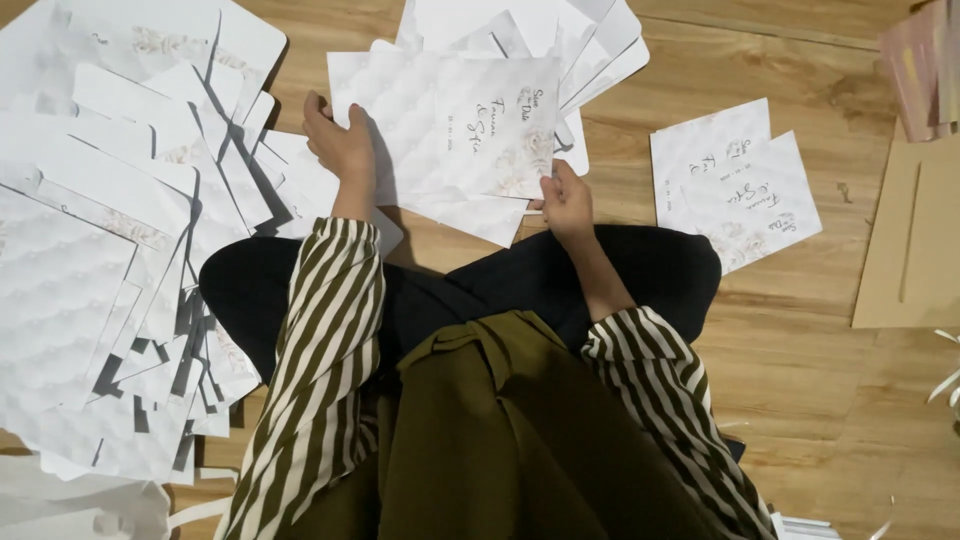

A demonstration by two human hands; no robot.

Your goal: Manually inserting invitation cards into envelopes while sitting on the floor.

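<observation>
Holding a white invitation card (pixel 450 135) between both your hands, above the wooden floor (pixel 800 330).

Your left hand (pixel 342 145) clasps the card's left edge, fingers curled over it; your right hand (pixel 566 200) pinches its lower right corner, thumb on top. The card spans the gap between the two grips, just over your black-clad knees. A big heap of cards (pixel 110 250) lies to your left, two finished cards (pixel 735 185) to your right.
</observation>
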